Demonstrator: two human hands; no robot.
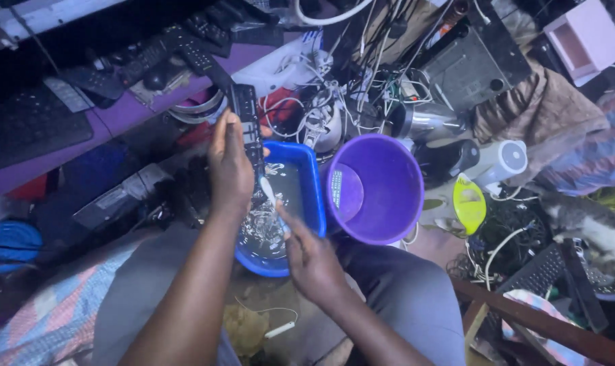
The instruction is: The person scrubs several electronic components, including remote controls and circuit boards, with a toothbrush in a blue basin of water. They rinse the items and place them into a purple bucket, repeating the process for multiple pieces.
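Remote control [248,125], long and black, standing upright over blue basin [312,190], lower end hiding behind left hand [230,169], which is clamping around it. Right hand [312,261] pinching white brush [272,203], bristles blurring against soapy water [270,227]. Purple bucket [382,186] sitting just beside basin; wires [362,88] tangling beyond, hard to sort.

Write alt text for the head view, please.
Over a blue basin of water, the left hand holds a black remote control upright while the right hand scrubs it with a small brush. A purple bucket stands beside.
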